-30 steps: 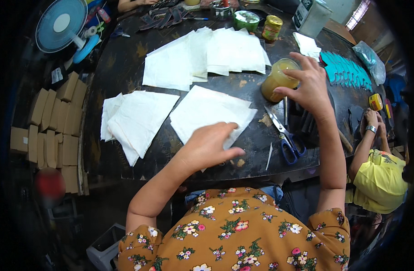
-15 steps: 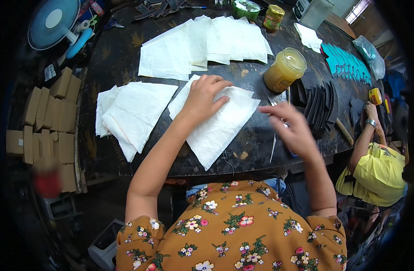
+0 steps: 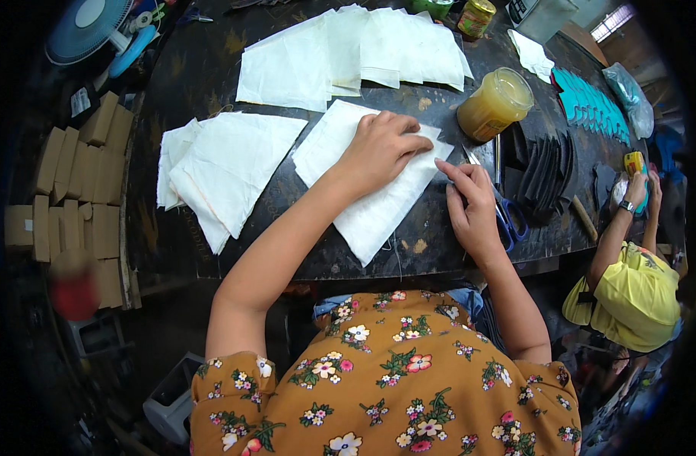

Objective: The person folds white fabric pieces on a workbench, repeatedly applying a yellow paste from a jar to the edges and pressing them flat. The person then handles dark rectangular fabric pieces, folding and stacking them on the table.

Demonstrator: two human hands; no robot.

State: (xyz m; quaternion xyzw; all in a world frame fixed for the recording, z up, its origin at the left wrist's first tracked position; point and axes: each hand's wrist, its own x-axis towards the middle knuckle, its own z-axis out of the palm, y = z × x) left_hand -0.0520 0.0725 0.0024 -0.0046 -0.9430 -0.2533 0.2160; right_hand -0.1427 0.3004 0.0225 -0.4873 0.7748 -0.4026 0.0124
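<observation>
In front of me lies a small stack of white cloth pieces (image 3: 386,216), tapering to a corner near the table's front edge. My left hand (image 3: 386,148) rests on its upper part, fingers bent and closed on the top piece; its fingertips are partly hidden. At the stack's right edge is my right hand (image 3: 473,201), its index finger stretched toward the cloth and its thumb apart. Nothing shows in that hand. Scissors with blue handles (image 3: 509,220) lie just right of it. A loose thread (image 3: 398,251) hangs near the cloth's lower corner.
More white cloth pieces lie left (image 3: 234,163) and in a fanned row behind (image 3: 348,57). A jar of yellowish stuff (image 3: 496,105) stands behind my right hand. Dark strips (image 3: 549,175), teal pieces (image 3: 591,106) and a wooden stick (image 3: 583,219) are right, near a person in yellow (image 3: 629,296).
My left hand has slid right along the cloth and its fingers have bent. My right hand has come left and lower, beside the cloth edge, uncovering the scissors. The view has shifted slightly.
</observation>
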